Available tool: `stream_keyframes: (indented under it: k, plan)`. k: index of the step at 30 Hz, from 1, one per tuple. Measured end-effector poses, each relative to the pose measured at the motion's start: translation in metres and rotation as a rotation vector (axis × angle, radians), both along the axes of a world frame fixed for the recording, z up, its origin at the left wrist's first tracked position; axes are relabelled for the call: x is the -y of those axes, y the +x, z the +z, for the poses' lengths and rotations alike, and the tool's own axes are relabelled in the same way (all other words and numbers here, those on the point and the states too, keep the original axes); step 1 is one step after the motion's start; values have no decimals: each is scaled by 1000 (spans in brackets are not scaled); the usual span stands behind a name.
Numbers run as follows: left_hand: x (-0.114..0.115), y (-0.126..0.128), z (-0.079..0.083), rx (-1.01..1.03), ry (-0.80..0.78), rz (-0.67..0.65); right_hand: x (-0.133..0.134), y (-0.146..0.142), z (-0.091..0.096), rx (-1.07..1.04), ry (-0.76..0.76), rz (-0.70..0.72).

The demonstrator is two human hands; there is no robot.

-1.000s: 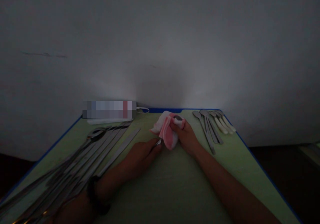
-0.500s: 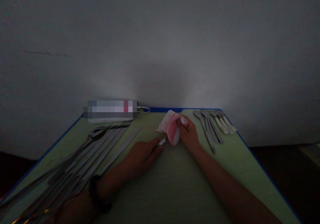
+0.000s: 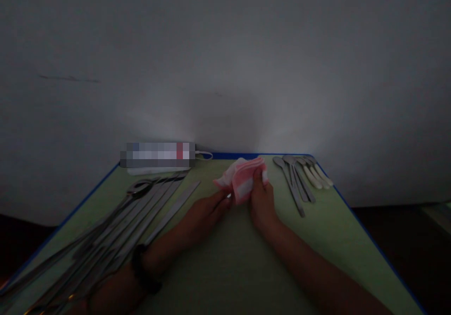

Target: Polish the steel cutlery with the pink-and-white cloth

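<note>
Your right hand (image 3: 262, 203) closes its grip around the pink-and-white folded cloth (image 3: 245, 176) near the far edge of the pale green tabletop (image 3: 232, 268). Your left hand (image 3: 207, 211) pinches the handle of a slim metal utensil (image 3: 228, 195), whose working end is hidden inside the cloth. A short row of metal spoons (image 3: 299, 176) lies to the right and a much larger heap of long steel cutlery (image 3: 141, 216) to the left, so the wiping appears to be at an early stage with most pieces left.

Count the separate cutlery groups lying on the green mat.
2. A long-handled pile lies left of the left hand; a small spoon set lies right of the right hand. Another piece seems wrapped in the pink cloth, mostly hidden.
</note>
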State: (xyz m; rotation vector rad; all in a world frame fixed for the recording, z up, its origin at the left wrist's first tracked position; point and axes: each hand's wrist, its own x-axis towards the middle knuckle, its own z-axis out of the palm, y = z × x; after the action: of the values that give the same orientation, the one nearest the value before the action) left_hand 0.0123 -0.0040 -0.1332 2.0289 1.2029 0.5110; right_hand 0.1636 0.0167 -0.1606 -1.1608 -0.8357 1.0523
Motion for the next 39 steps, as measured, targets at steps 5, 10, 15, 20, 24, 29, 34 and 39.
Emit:
stream_keyframes:
  k: [5,10,15,20,24,29,34,39]
  plan:
    - [-2,1,-7,-110,11,22,10,-14,1,-71,-61,99]
    - [-2,2,1,-63,1,24,-3,-9,-7,-139,-20,97]
    - [-1,1,5,-19,5,1,-16,14,-3,15,47,36]
    - [1,-3,7,-50,-23,7,-17,38,20,446,330,-14]
    - [-1,-5,8,2,-107,-24,-18,36,17,397,261,-18]
    - [-2,-4,4,82,-129,4,-23,26,0,10,73,90]
    - [-4,-3,1,112,-111,141,-29,32,8,-446,76,261]
    - [-4,-2,4,83,-86,189,-31,39,15,-646,69,370]
